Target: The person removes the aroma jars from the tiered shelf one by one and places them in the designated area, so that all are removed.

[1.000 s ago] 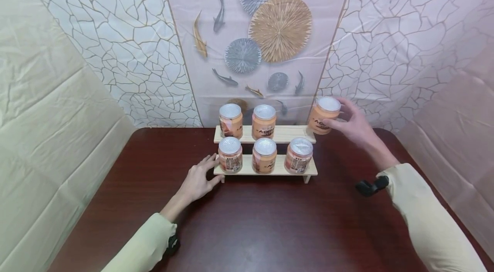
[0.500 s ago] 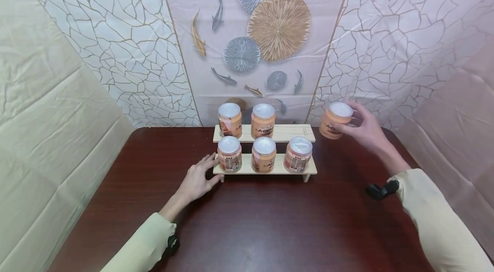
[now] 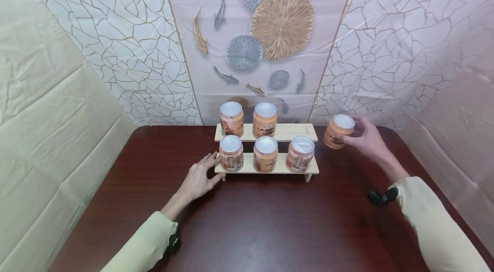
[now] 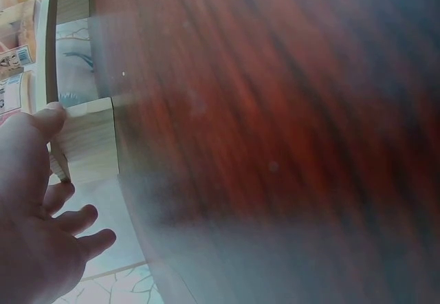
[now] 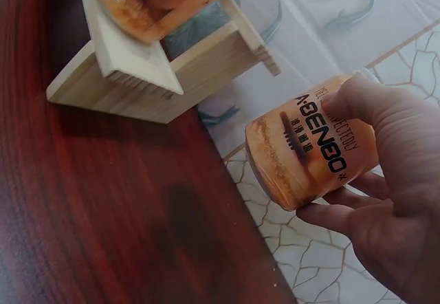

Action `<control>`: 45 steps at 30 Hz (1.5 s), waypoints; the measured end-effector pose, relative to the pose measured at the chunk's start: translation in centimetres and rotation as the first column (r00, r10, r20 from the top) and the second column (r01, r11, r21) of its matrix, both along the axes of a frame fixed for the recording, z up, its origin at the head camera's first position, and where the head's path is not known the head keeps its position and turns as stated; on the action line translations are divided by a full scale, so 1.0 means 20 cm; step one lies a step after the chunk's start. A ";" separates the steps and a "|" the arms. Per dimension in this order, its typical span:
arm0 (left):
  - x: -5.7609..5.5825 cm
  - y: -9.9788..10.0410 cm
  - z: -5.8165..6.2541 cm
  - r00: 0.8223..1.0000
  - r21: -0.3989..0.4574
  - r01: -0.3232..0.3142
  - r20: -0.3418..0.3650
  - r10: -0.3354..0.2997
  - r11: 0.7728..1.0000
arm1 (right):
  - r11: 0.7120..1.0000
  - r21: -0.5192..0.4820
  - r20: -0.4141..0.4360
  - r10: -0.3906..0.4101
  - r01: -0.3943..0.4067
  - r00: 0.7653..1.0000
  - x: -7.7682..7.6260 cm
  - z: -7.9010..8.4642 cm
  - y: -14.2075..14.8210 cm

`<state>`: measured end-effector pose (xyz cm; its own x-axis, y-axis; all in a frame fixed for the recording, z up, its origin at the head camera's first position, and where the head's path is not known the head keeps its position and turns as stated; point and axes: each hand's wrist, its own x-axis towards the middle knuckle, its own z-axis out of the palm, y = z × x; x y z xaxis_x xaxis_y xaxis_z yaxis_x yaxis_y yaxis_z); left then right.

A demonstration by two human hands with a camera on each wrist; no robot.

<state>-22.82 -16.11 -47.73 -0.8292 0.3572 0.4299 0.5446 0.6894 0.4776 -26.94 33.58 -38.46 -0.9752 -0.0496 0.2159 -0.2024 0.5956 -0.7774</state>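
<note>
Five jars [image 3: 265, 157] stand upright on the wooden rack [image 3: 307, 177], two on the far shelf [image 3: 295, 131] and three on the near shelf [image 3: 281, 165]. The sixth jar [image 3: 333, 136] has just swung right from over the far shelf's right end and dropped lower, so it's now off the rack, apparently above the table [image 3: 262, 225]. The right hand [image 3: 366, 138] grasps it between thumb and fingers, slightly tilted. Over left, the left hand [image 3: 198, 181] touches the near shelf's end; whether those fingers squeeze, I can't tell.
</note>
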 end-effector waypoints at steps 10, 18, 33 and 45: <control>0.00 0.00 0.01 1.000 0.006 -0.003 0.010 0.003 1.000 | 1.000 0.004 0.032 -0.001 0.001 1.000 0.01 -0.08 0.03; 0.01 0.00 0.01 0.999 -0.002 -0.013 0.032 0.013 1.000 | 1.000 0.019 0.066 -0.004 0.003 0.998 0.01 -0.13 0.04; 0.00 0.00 0.00 1.000 -0.014 -0.016 0.026 0.017 1.000 | 1.000 0.000 0.090 0.016 -0.016 0.996 0.01 -0.20 0.04; 0.00 0.00 0.00 1.000 -0.017 -0.015 0.020 0.015 1.000 | 0.999 -0.028 0.070 0.028 -0.027 0.997 0.00 -0.25 0.05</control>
